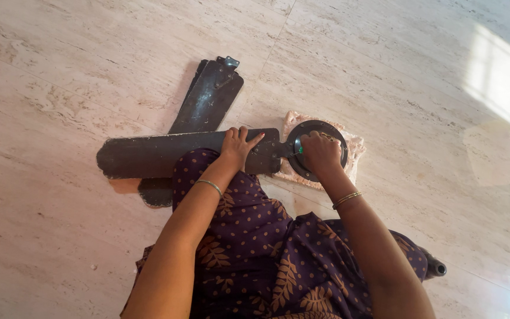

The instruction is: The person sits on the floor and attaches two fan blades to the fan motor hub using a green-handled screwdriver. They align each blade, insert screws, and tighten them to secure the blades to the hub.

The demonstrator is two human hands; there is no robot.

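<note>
A dark fan blade lies flat on the floor, its bracket end against a round dark fan motor. My left hand presses down on the blade near that end, fingers spread. My right hand is closed on a small tool with a green handle at the motor's edge, where the blade joins it. The motor rests on a pale folded cloth. Another dark blade lies crossed behind the first, its metal bracket pointing away from me.
The floor is pale polished stone tile with grout lines. Bright window glare falls at the right. My knees, in purple patterned fabric, fill the lower middle. A small dark cylindrical object lies by my right side.
</note>
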